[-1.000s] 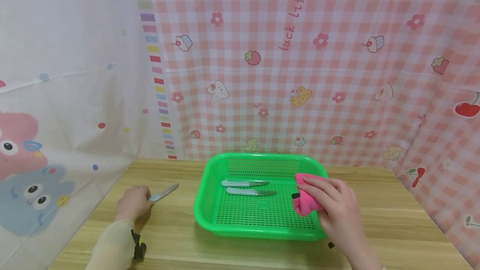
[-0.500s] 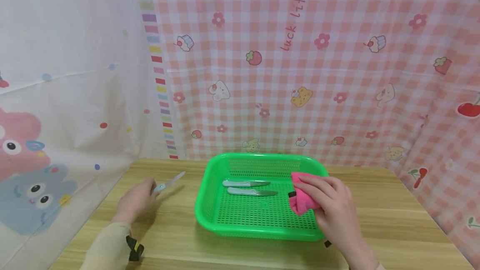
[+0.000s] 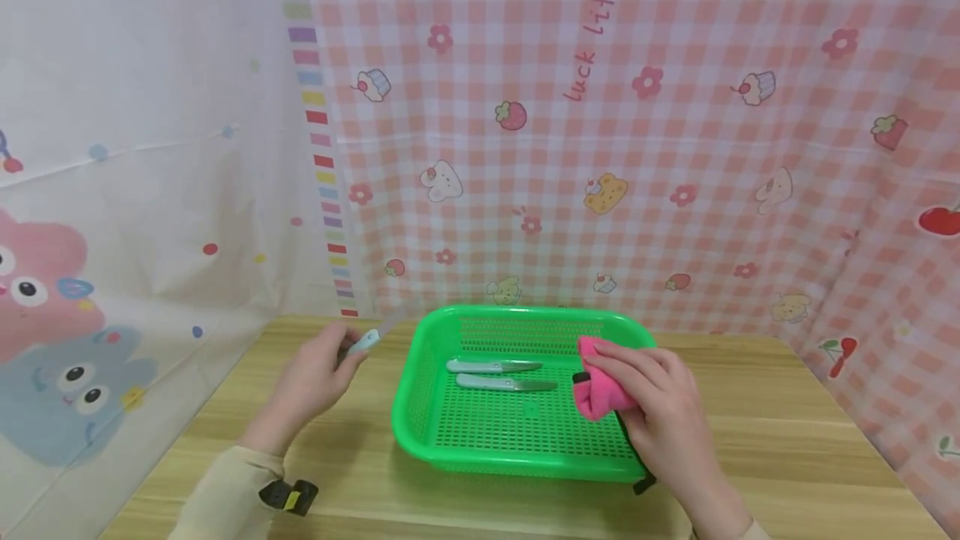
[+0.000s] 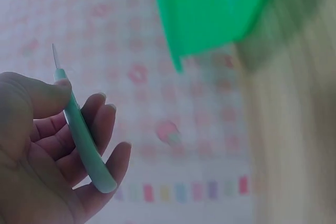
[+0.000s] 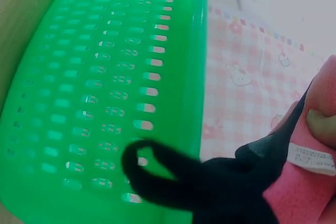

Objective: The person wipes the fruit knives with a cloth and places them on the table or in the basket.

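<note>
My left hand (image 3: 318,373) grips a small knife with a pale blue-green handle (image 4: 84,135), held above the table to the left of the basket. Its thin blade (image 4: 55,56) points away from the palm, past the thumb. Over the basket's right side, my right hand (image 3: 663,415) holds a folded pink cloth (image 3: 600,382) with a white label and a black strip on it. Inside the green plastic basket (image 3: 525,467) lie two similar knives, an upper knife (image 3: 491,367) and a lower knife (image 3: 502,383), side by side with blades to the right.
A wood-grain table (image 3: 360,490) carries the basket. Behind it hangs a pink checked curtain (image 3: 465,223), with a white patterned curtain (image 3: 150,190) on the left. Each wrist wears a black strap, such as the left strap (image 3: 288,497).
My left hand has picked the knife up off the table and moved it up and right toward the basket. The right hand with the pink cloth has shifted slightly left.
</note>
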The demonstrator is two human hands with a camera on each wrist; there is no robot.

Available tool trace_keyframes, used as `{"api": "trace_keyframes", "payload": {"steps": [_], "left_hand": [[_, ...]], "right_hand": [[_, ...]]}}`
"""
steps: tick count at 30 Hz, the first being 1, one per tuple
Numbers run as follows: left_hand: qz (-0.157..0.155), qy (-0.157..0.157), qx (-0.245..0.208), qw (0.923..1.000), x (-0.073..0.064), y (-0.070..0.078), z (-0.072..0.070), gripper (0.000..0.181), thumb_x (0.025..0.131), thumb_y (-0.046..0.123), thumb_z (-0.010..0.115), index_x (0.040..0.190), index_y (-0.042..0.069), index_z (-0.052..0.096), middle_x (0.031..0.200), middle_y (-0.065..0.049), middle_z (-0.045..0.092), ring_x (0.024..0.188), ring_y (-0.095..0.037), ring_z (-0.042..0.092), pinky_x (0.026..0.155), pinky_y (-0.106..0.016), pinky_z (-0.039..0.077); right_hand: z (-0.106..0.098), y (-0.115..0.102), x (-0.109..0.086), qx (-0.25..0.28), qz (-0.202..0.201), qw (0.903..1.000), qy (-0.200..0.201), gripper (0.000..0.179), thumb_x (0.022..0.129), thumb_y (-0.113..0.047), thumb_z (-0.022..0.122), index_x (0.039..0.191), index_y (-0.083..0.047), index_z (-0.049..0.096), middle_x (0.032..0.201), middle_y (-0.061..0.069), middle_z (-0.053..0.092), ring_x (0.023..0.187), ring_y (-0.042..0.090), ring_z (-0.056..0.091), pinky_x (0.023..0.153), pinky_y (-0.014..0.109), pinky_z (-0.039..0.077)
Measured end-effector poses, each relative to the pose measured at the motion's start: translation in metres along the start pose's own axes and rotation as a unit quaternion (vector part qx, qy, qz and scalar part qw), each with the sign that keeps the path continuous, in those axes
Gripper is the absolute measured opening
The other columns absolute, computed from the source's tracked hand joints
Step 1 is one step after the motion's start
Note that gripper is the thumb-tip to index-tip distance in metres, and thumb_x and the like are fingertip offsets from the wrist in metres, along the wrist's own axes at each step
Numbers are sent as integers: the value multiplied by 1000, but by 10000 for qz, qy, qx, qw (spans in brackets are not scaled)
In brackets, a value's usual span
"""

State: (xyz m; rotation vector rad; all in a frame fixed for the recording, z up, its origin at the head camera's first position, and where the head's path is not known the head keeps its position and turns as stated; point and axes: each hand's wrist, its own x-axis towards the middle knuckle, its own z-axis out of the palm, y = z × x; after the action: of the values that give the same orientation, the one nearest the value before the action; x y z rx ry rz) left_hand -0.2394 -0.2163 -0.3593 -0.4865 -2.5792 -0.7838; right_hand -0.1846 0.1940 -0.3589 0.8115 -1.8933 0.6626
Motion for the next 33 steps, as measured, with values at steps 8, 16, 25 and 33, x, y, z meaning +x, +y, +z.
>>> {"api": "trace_keyframes", "payload": {"steps": [8, 16, 25, 33], "left_hand": [[627, 121, -1124, 9916, 4, 39, 7, 13, 93, 0, 66, 101, 5, 57, 83, -2, 63, 72, -12, 62, 61, -28, 52], [284, -689, -2873, 9549, 5, 65, 22, 10, 100, 1, 55, 109, -2, 54, 90, -10, 65, 78, -24, 66, 71, -34, 58], [243, -1605, -4320, 8872, 8, 82, 43, 23, 105, 11, 48, 120, -8, 49, 98, -18, 63, 82, -21, 64, 75, -36, 57], [-272, -2319, -5345, 8123, 10, 96, 60, 28, 107, 16, 45, 125, -4, 47, 97, -8, 60, 79, -13, 59, 73, -30, 54]], "right_hand": [[1, -1, 6, 58, -7, 10000, -1, 30, 90, -14, 59, 116, -13, 74, 120, 5, 69, 94, 25, 57, 80, 36, 39], [4, -8, 14, 210, -109, 9997, -8, 48, 73, 7, 69, 116, -12, 73, 119, 5, 70, 94, 25, 58, 83, 35, 41], [17, -15, 27, 261, -736, 9960, 426, 26, 99, -15, 52, 112, -10, 75, 114, 8, 71, 88, 30, 59, 80, 33, 43], [25, -28, 34, 238, -1176, 9920, 386, 26, 104, -22, 52, 112, -11, 75, 111, 7, 72, 91, 33, 62, 84, 37, 45]]}}
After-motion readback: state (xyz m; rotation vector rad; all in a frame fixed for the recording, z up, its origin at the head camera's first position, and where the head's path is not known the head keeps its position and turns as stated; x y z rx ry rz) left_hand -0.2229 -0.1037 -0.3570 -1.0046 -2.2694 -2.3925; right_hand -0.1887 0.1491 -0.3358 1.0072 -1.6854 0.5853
